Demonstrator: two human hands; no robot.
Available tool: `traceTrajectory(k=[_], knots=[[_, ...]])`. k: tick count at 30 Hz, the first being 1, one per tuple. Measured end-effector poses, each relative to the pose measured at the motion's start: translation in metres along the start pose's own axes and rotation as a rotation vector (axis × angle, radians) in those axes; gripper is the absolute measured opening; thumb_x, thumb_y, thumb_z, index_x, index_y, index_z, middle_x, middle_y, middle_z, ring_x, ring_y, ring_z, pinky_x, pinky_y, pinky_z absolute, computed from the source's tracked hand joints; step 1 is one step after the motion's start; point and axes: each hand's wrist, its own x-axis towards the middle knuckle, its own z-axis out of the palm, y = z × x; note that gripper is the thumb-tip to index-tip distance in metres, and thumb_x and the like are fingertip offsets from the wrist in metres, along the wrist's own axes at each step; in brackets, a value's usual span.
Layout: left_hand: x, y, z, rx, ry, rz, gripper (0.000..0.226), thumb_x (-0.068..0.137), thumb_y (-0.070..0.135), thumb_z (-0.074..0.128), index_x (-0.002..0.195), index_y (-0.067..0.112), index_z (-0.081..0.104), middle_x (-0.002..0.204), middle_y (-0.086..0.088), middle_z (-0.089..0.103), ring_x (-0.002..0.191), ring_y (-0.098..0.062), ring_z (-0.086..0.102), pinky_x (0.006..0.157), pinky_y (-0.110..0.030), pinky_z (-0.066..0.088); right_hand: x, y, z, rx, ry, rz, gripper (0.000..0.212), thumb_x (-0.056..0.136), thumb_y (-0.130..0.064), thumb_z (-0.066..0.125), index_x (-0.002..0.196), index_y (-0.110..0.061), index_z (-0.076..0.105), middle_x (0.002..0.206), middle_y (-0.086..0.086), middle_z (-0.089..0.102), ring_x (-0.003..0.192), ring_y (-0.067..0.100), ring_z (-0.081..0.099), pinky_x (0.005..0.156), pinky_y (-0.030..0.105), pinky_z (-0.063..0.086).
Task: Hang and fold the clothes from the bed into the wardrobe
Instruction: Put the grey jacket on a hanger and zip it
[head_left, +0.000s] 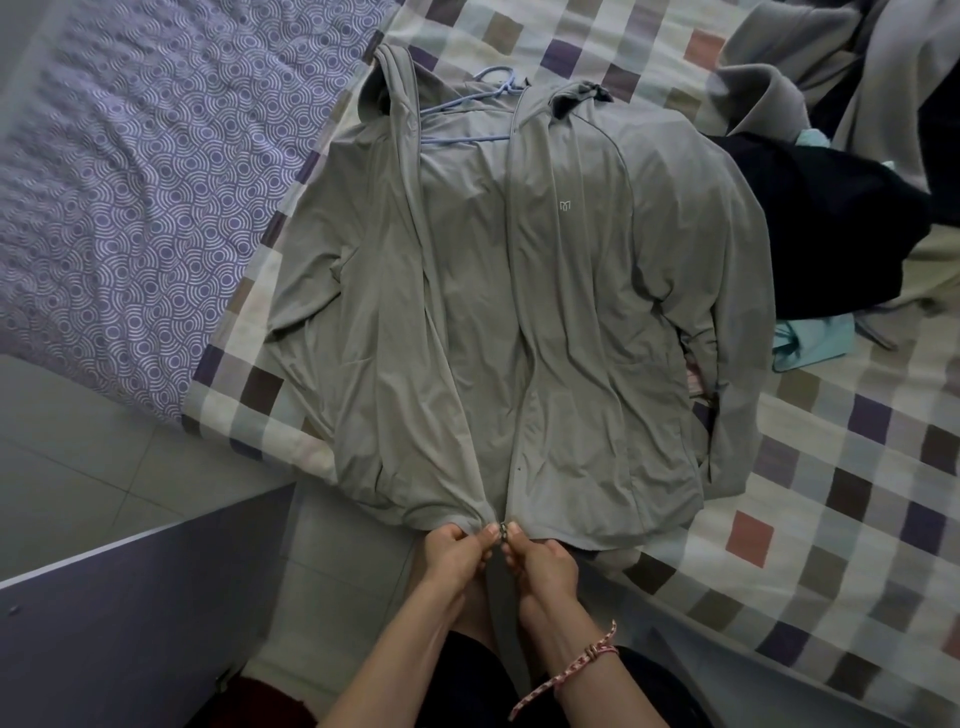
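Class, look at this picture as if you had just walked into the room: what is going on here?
A grey zip jacket lies flat on the checked bedspread, a pale blue hanger already in its neck. The person's left hand and right hand pinch the bottom ends of its open front together at the zip slider, apparently starting the zip. A dark garment lies piled to the right.

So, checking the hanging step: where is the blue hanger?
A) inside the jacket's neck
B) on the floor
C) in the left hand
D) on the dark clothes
A: the hanger lies inside the open neck of the jacket, on the bed.
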Motion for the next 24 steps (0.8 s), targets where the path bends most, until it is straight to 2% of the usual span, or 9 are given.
traceTrajectory(k=[6,9,11,13,15,16,17,20,24], knots=[[-0.004,-0.004,0.000,0.006,-0.040,0.015,0.026,0.083,-0.003,0.064,0.059,0.002,0.056,0.037,0.003,0.054,0.028,0.001,0.043,0.033,-0.011,0.034,-0.003,-0.001,0.000,0.020,0.010,-0.028,0.024,0.080,0.006,0.067,0.062,0.000,0.053,0.041,0.004,0.057,0.034,0.008,0.050,0.044,0.022,0.045],[-0.002,0.000,-0.002,-0.010,-0.018,0.063,0.022,0.086,-0.001,0.062,0.065,0.003,0.056,0.050,-0.003,0.058,0.035,0.001,0.048,0.039,-0.011,0.039,-0.011,-0.013,-0.005,-0.050,-0.132,-0.005,0.018,0.084,0.001,0.065,0.067,-0.003,0.059,0.054,0.005,0.064,0.043,0.007,0.056,0.040,0.015,0.044],[-0.002,0.004,-0.004,-0.076,-0.007,0.077,0.018,0.089,-0.001,0.058,0.072,0.002,0.053,0.062,-0.007,0.056,0.043,-0.001,0.054,0.042,-0.011,0.043,-0.015,-0.026,-0.010,-0.302,-0.195,-0.049,0.023,0.086,-0.003,0.064,0.063,-0.007,0.060,0.060,0.006,0.063,0.045,0.008,0.056,0.039,0.015,0.042],[-0.004,0.006,-0.004,-0.147,-0.027,0.056,0.015,0.091,-0.001,0.053,0.077,0.002,0.051,0.070,-0.009,0.056,0.057,-0.009,0.059,0.046,-0.012,0.047,-0.012,-0.037,-0.014,-0.705,-0.111,-0.287,0.026,0.084,-0.007,0.065,0.060,-0.013,0.058,0.060,0.003,0.061,0.049,0.011,0.057,0.045,0.019,0.042],[-0.007,0.008,-0.003,-0.189,-0.047,0.059,0.019,0.092,-0.002,0.051,0.073,0.004,0.048,0.071,-0.010,0.056,0.063,-0.015,0.058,0.048,-0.014,0.050,-0.015,-0.049,-0.011,-1.005,-0.126,-0.605,0.013,0.083,-0.013,0.065,0.073,-0.017,0.058,0.072,-0.004,0.059,0.069,0.012,0.056,0.064,0.023,0.043],[-0.009,0.009,-0.001,-0.203,-0.058,0.066,0.023,0.092,-0.003,0.050,0.071,0.005,0.047,0.066,-0.010,0.058,0.058,-0.015,0.060,0.046,-0.015,0.050,-0.016,-0.053,-0.008,-1.100,-0.220,-0.718,0.006,0.083,-0.013,0.064,0.084,-0.018,0.060,0.081,-0.005,0.056,0.077,0.012,0.054,0.071,0.023,0.041],[-0.011,0.010,0.000,-0.210,-0.066,0.074,0.026,0.092,-0.005,0.050,0.068,0.005,0.045,0.057,-0.007,0.060,0.051,-0.012,0.061,0.044,-0.015,0.049,-0.015,-0.055,-0.004,-1.196,-0.324,-0.794,0.011,0.084,-0.013,0.064,0.095,-0.016,0.063,0.089,-0.003,0.055,0.084,0.012,0.052,0.076,0.021,0.040],[-0.018,0.012,0.001,-0.184,-0.058,0.087,0.032,0.091,-0.008,0.049,0.063,0.006,0.041,0.038,0.000,0.055,0.033,-0.004,0.053,0.034,-0.013,0.040,-0.010,-0.057,0.003,-1.399,-0.459,-0.855,0.014,0.085,-0.015,0.063,0.097,-0.008,0.065,0.099,0.007,0.054,0.094,0.023,0.056,0.081,0.024,0.041],[-0.013,0.009,-0.007,-0.176,-0.020,0.056,0.031,0.090,-0.007,0.052,0.062,0.004,0.043,0.040,-0.001,0.057,0.032,-0.006,0.054,0.033,-0.014,0.040,-0.012,-0.057,0.006,-1.605,-0.548,-0.818,0.012,0.089,-0.023,0.059,0.091,-0.014,0.053,0.105,0.013,0.052,0.101,0.029,0.053,0.085,0.030,0.038]])
